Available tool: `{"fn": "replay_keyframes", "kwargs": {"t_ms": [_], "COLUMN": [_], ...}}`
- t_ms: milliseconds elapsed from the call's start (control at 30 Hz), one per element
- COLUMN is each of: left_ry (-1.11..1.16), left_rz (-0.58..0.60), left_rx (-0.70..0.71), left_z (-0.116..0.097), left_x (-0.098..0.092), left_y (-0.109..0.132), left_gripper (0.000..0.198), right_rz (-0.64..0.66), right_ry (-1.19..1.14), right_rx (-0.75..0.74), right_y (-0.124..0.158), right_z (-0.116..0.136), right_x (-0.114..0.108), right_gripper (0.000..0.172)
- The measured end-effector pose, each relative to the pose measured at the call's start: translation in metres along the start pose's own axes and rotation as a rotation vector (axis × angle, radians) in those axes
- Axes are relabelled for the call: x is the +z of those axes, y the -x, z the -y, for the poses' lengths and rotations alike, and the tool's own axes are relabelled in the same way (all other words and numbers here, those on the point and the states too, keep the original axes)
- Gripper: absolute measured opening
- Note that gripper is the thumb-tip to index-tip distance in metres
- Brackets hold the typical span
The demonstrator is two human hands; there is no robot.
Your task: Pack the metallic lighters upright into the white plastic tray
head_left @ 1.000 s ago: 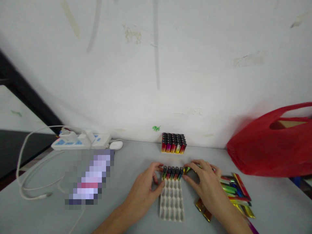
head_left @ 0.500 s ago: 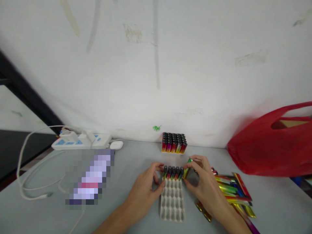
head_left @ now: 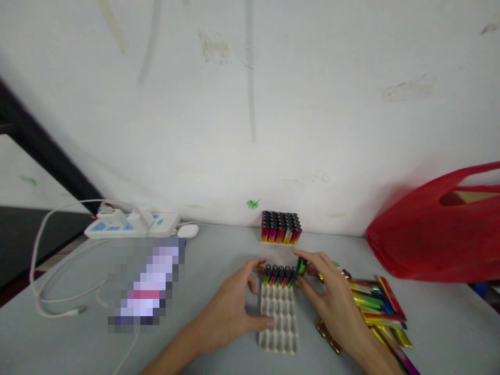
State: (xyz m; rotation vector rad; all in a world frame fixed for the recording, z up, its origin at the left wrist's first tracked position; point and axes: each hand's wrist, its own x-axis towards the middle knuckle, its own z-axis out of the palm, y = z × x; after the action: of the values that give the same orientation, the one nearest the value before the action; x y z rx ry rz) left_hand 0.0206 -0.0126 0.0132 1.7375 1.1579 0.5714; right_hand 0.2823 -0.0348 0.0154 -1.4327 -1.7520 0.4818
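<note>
A pale tray with rows of small hollows lies in front of me. Several black-topped batteries stand in a row in its far end. My left hand is at the tray's left side, fingers apart, with its thumb lying over the hollows and its fingertips beside the leftmost battery. My right hand pinches a green battery between thumb and fingers, just right of the row. The lower part of that battery is partly hidden by the thumb.
A filled block of batteries stands near the wall. Loose shiny batteries or wrappers lie right, with a gold piece nearer me. A red bag is at far right. Left are a power strip, white case, cables and blurred phone-like object.
My left thumb has moved from the tray's edge to over its hollows. My right hand has turned the green battery more upright beside the row.
</note>
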Motion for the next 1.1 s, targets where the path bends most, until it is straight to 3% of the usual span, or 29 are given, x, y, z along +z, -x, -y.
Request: {"fn": "replay_keyframes", "kwargs": {"t_ms": [100,433,600,767,1000,1100], "left_ry": [0.002,0.011,-0.001,0.001,-0.015,-0.027], "left_rz": [-0.011,-0.047,-0.075,-0.094,-0.089,-0.099], "left_rx": [-0.013,-0.027,-0.011,0.003,0.001,-0.006], "left_z": [0.001,0.0,0.002,0.007,0.007,0.006], "left_x": [0.001,0.003,0.004,0.005,0.005,0.005], "left_y": [-0.001,-0.003,-0.005,-0.008,-0.006,-0.006], "left_gripper": [0.099,0.09,0.089,0.089,0.09,0.089], "right_rz": [-0.044,-0.141,-0.122,-0.022,-0.021,0.047], "right_ry": [-0.077,-0.576,-0.956,-1.038,-1.224,-1.294], "right_rx": [0.087,0.427,0.61,0.765,0.767,0.749], "right_y": [0.0,-0.006,-0.006,-0.009,-0.005,-0.002], "right_z": [-0.001,0.005,0.018,0.024,0.027,0.023], "right_x": [0.0,-0.009,-0.012,-0.016,-0.012,-0.007], "right_gripper": [0.051,0.041,0.04,0.052,0.05,0.054]}}
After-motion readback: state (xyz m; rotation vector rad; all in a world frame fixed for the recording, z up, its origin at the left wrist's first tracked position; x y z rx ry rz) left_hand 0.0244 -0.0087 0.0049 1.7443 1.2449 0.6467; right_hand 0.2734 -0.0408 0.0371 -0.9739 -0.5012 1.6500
